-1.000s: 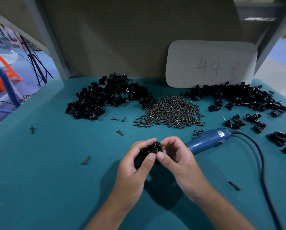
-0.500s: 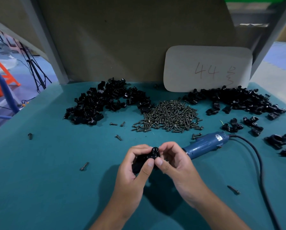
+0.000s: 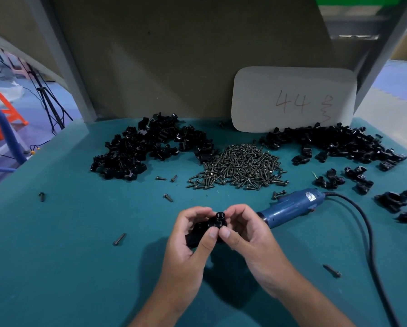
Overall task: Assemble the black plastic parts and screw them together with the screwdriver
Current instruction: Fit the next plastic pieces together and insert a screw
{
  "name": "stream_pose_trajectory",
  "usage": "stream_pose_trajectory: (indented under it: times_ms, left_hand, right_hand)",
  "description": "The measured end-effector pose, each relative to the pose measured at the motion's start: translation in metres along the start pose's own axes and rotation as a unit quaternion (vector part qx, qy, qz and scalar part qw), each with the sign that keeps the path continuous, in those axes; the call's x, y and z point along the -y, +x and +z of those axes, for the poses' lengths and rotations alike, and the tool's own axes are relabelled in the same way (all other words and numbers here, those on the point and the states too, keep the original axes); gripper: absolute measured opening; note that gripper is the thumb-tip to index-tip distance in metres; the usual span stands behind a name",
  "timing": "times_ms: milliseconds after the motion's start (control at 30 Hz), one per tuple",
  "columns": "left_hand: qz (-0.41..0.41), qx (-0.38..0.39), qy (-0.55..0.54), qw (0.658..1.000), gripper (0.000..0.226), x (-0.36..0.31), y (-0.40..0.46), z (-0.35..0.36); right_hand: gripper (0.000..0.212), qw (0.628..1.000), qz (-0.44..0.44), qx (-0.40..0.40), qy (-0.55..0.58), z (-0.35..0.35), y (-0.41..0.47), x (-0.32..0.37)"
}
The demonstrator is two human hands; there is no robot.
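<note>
Above the teal worktop (image 3: pixel 68 267), left hand (image 3: pixel 188 241) and right hand (image 3: pixel 247 234) are pinching black plastic parts (image 3: pixel 207 228) together, its round socket pointing upward, long axis slanting down-left; fingers curled around it.

A pale rounded card (image 3: pixel 294 99) is propped against the back wall, behind the screw pile (image 3: pixel 239 167). On it "44" is handwritten in reddish pen, followed by one scrawled character that cannot be made out. Right of the pile, a small white label is seen on the blue screwdriver (image 3: pixel 292 207); its print is too small to be read.
</note>
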State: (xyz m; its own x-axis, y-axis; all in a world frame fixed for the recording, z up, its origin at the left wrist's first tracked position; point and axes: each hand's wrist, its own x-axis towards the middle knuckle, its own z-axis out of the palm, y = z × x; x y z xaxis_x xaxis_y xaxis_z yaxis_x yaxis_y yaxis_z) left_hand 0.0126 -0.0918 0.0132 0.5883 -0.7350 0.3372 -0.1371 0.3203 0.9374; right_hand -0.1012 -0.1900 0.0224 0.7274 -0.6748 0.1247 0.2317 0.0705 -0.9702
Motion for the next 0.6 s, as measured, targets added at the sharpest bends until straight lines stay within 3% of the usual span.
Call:
stream_pose_trajectory:
  times_ms: [333, 600]
  left_hand:
    - [0.001, -0.037, -0.006, 0.999, 0.023, 0.0017, 0.0019, 0.0019]
    - [-0.015, 0.001, -0.012, 1.0, 0.036, 0.0082, 0.0006, -0.0018]
  right_hand:
    - [0.032, 0.999, -0.008, 0.008, -0.038, -0.0033, 0.0008, 0.0004]
    - [0.024, 0.999, 0.001, -0.01, -0.045, -0.0053, 0.002, -0.0012]
